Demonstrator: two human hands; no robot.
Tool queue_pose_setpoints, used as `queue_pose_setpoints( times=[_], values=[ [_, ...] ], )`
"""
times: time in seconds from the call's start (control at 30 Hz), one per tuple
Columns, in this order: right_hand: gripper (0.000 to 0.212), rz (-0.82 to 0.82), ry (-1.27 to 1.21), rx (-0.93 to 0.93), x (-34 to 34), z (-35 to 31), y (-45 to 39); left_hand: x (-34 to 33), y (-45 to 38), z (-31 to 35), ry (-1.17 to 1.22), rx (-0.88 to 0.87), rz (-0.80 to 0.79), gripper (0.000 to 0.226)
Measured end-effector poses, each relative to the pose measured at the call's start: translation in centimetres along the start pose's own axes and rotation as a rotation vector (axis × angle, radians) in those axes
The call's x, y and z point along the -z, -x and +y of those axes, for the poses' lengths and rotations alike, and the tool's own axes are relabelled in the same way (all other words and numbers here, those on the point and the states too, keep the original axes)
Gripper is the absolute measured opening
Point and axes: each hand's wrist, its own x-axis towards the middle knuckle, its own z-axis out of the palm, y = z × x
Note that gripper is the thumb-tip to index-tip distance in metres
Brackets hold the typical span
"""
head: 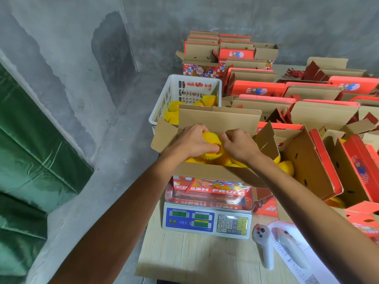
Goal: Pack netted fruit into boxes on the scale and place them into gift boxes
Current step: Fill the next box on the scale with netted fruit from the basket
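Yellow foam net wraps the fruit (211, 138) that both hands are holding. The left hand (191, 141) curls round its left side, with the thumb low on the net. The right hand (239, 143) pinches the net on the right side with bent fingers. The fruit sits just above the other netted fruits (223, 160) inside the open cardboard box (215, 117).

That box has its flaps up and stands on the shiny tray of the scale (207, 220). Its red front says FRESH FRUIT. The scale rests on a pale wooden table (184, 257).

Behind the box is a white plastic basket (164, 101) with more yellow netted fruit in it. To the right, an open red gift box (311, 160) holds some netted fruit too. Many more red gift boxes (258, 89) stand open further back, and what is in them is hidden.

Near the scale lie a white handle-shaped device (264, 247) and a printed sheet of paper (297, 261).
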Motion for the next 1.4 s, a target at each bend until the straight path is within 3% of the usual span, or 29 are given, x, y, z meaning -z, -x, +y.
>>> queue_pose_setpoints(
  times=[0.23,0.47,0.73,1.13,1.4],
  values=[
    [0.034,0.072,0.032,-0.019,0.4,1.2,0.0,-2.0,0.1,0.3,0.022,-0.093,-0.112,0.062],
    [0.035,0.050,-0.016,-0.062,0.4,1.9,0.1,-3.3,-0.1,-0.5,0.050,-0.055,-0.286,0.087],
    [0.029,0.008,0.012,-0.070,-0.1,1.8,0.3,-2.8,-0.4,-0.6,0.134,-0.083,-0.167,0.046],
    [0.047,-0.163,0.540,-0.053,0.3,3.4,-0.2,-1.9,-0.8,-2.3,-0.037,-0.031,-0.171,0.050],
    [0.052,-0.230,0.680,-0.010,0.0,3.8,-0.7,-2.4,-1.7,-4.2,-0.154,0.075,-0.295,0.060]
  ],
)
